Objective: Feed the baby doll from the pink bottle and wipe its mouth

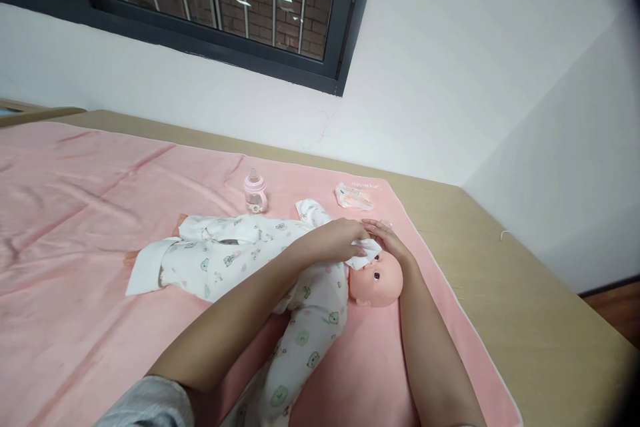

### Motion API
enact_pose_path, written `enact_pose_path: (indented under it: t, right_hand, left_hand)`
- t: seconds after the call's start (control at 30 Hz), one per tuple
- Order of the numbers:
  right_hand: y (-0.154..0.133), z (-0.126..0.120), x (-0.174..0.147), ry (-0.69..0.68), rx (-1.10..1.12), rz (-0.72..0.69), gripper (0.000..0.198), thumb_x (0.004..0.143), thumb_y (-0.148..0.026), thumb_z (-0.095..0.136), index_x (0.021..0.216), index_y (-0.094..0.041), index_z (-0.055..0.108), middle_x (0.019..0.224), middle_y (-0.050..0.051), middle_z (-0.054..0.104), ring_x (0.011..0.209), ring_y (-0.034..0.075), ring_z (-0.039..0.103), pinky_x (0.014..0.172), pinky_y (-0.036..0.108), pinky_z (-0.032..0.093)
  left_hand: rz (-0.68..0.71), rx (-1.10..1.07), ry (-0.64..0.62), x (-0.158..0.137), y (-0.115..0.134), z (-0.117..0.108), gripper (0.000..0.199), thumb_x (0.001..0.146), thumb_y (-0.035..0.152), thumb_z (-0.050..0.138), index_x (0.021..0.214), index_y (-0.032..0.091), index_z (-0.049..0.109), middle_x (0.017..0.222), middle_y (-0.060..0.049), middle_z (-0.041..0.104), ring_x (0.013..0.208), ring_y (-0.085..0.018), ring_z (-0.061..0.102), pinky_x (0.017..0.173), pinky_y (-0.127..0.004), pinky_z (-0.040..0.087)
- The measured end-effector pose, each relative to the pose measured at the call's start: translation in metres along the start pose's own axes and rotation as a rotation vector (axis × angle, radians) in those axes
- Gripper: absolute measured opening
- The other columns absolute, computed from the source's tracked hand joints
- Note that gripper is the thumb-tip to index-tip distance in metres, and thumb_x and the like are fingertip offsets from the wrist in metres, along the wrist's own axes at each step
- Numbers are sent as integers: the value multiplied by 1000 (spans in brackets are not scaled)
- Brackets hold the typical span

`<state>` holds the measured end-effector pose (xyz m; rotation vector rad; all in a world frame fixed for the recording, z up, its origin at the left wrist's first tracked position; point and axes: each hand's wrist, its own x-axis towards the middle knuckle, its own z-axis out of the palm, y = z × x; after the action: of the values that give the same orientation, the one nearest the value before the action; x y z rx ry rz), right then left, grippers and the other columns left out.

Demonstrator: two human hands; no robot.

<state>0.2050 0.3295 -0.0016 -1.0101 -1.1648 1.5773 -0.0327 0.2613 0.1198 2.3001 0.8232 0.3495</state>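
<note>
A baby doll (380, 285) lies on its back in a white printed sleepsuit (280, 243), its head toward the right. My left hand (343, 239) reaches across the doll's body, its fingers closed on a white tissue (367, 252). That tissue is against the lower part of the doll's face and covers the mouth area. At the far side of the head, my right hand (390, 240) lies along it with fingers stretched out toward the left hand. Both of the doll's eyes show beside the tissue.
The doll lies on a pink blanket (90, 213) spread over a wooden surface (480, 260). Beyond the doll stand a pink baby bottle (255, 192) and a small clear plastic packet (354, 196). Behind are a white wall (410, 80) and a barred window (270, 0).
</note>
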Motion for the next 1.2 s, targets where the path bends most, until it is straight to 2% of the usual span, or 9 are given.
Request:
enact_pose_path:
  t: [0.23, 0.47, 0.7, 0.87, 0.97, 1.1, 1.2]
  right_hand:
    - [0, 0, 0, -1, 12, -5, 34, 71, -32, 77, 101, -21, 68, 100, 6, 74, 99, 21, 69, 93, 35, 53]
    - [3, -4, 2, -10, 45, 26, 32, 74, -30, 76, 104, -21, 67, 103, 7, 73, 94, 19, 70, 93, 34, 55]
    - [5, -6, 3, -21, 69, 18, 33, 73, -29, 76, 104, -20, 67, 104, 6, 73, 95, 18, 70, 91, 31, 56]
    - [4, -4, 1, -16, 70, 12, 32, 74, -27, 75, 104, -20, 68, 101, 6, 74, 93, 17, 70, 90, 30, 56]
    - [4, -4, 1, -16, 70, 8, 30, 75, -26, 74, 104, -21, 68, 102, 5, 74, 93, 17, 70, 89, 29, 56]
    - [4, -4, 1, -11, 59, 13, 28, 76, -25, 73, 104, -22, 68, 101, 5, 74, 93, 17, 70, 89, 29, 56]
    - [4, -4, 2, -15, 54, 16, 28, 77, -25, 72, 104, -22, 67, 100, 4, 74, 92, 16, 70, 89, 28, 56]
  left_hand:
    - [46, 91, 29, -3, 6, -6, 22, 78, 17, 51, 60, 19, 38, 61, 2, 47, 57, -13, 45, 55, -27, 29]
    - [-66, 182, -43, -15, 10, -19, 24, 73, 20, 55, 57, 19, 37, 52, 4, 41, 48, -12, 37, 49, -31, 18]
    - [-84, 141, -32, -12, 12, -11, 32, 67, 26, 60, 55, 20, 31, 52, 4, 33, 49, -13, 33, 49, -31, 17]
    - [-70, 109, -35, -11, 16, -9, 36, 65, 21, 58, 57, 20, 23, 54, 4, 21, 49, -12, 24, 51, -30, 16]
    - [-49, 106, -20, -9, 15, -7, 35, 65, 19, 57, 58, 20, 22, 55, 5, 23, 50, -12, 26, 51, -30, 17]
    - [-38, 92, -23, -6, 13, -4, 29, 67, 19, 57, 57, 20, 30, 53, 5, 32, 50, -12, 33, 50, -30, 18]
    - [-26, 101, -25, -5, 15, -3, 29, 67, 17, 57, 57, 20, 30, 50, 5, 31, 49, -12, 33, 50, -30, 17]
